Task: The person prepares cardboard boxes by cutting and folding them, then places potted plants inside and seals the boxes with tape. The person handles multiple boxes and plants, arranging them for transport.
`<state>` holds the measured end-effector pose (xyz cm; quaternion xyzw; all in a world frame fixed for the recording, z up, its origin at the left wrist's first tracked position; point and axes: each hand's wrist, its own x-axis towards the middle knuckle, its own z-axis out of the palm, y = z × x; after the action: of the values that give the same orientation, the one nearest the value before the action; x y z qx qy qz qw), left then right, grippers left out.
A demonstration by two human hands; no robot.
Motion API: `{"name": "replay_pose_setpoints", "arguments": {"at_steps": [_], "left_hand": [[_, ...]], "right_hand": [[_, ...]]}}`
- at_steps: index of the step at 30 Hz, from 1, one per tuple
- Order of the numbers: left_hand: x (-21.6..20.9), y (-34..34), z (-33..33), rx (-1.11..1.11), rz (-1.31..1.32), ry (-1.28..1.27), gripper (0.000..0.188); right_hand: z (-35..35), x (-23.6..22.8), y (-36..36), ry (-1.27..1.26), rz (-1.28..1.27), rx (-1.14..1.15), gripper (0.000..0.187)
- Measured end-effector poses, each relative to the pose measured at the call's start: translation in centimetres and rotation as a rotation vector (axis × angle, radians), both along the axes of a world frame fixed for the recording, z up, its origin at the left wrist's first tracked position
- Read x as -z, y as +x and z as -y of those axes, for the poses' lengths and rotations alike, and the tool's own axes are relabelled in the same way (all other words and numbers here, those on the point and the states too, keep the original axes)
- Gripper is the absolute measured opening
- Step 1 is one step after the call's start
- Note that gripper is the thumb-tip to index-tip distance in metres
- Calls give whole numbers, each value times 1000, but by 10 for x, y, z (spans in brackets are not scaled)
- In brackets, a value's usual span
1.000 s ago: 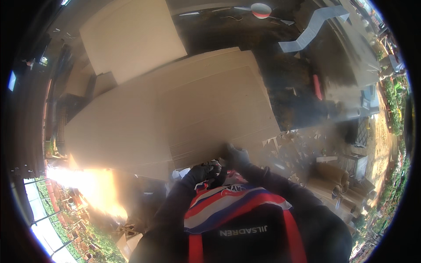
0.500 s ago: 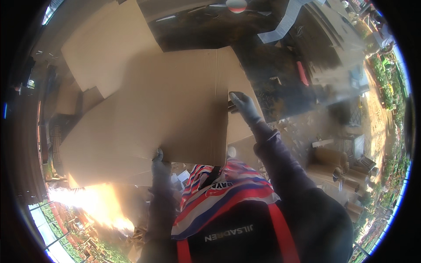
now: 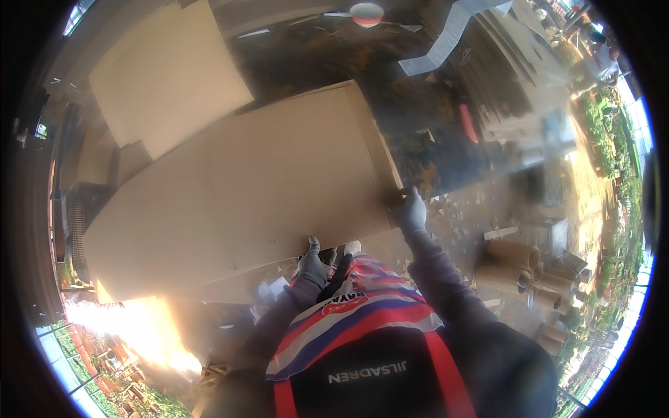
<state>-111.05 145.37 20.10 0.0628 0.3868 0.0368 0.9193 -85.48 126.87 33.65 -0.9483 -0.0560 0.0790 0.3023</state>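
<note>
A large brown cardboard sheet (image 3: 237, 181) lies spread in front of me, tilted up to the right, with fold lines near its right end. My left hand (image 3: 313, 263), in a grey glove, grips its near edge, thumb on top and the other fingers largely hidden. At the sheet's right near corner, my right hand (image 3: 412, 211), also gloved, is closed on the edge. Part of its fingers are in dark shadow. Beyond the sheet, to the left, rests another brown cardboard piece (image 3: 167, 76).
A dark stained surface (image 3: 293, 59) carries a pale bent strip (image 3: 439, 50), a red elongated object (image 3: 467, 124) and a red-and-white rounded object (image 3: 367, 14). Stacked flat cardboard (image 3: 505, 80) stands at the far right. Cardboard tubes (image 3: 512, 268) and small scraps lie on the right-hand floor.
The cardboard sheet has come down and lies flatter, its right end swung nearer. My right hand has moved down and slightly right; my left hand has shifted right along the near edge.
</note>
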Motion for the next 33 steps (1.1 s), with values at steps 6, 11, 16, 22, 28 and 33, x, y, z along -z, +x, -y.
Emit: {"name": "replay_pose_setpoints", "arguments": {"at_steps": [6, 11, 16, 22, 28, 33], "left_hand": [[22, -19, -7, 111, -88, 364, 45], [-14, -26, -19, -2, -96, 495, 38], [-40, -15, -27, -140, -121, 492, 34], [-16, -13, -24, -282, -192, 357, 32], [0, -112, -45, -816, -66, 52, 52], [25, -146, -93, -1253, 20, 223, 55]], "right_hand": [[-8, -20, 17, -197, -137, 80, 56], [0, -15, 28, -213, -74, -9, 62], [22, 25, 58, -221, 67, -244, 54], [19, 54, 109, 149, -199, -634, 23], [17, 56, 106, 576, -301, -259, 25], [36, 61, 124, 328, -210, -436, 21]]}}
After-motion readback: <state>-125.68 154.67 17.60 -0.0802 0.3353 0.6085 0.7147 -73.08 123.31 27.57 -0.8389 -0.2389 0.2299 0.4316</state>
